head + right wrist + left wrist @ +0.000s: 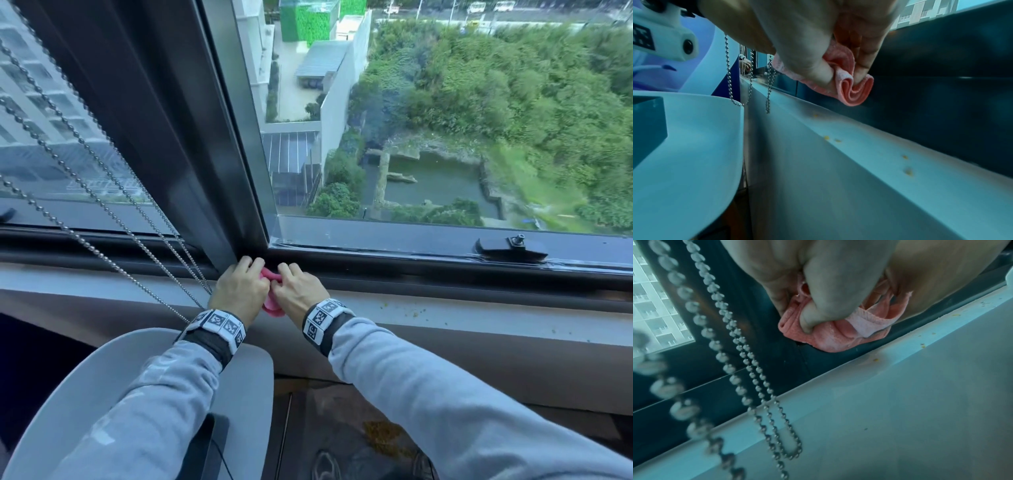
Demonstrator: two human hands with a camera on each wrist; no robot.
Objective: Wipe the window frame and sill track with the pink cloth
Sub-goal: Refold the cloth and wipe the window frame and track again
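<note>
Bunching the cloth (271, 276) at the foot of the frame (219, 164), left hand (239, 291) and right hand (298, 294) each pinch a fold between thumb and fingers; sill track (428, 270) runs toward 3 o'clock, bead chains (102, 192) hang at 9 o'clock. Cloth looks soft, light and limp: best gripped in a tight wad

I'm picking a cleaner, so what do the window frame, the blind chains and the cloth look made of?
Frame: probably painted or anodised metal, dark with a soft sheen. Chains: likely metal, shiny silver beads. Cloth: soft pink fabric, perhaps microfibre, folding limply.
</note>
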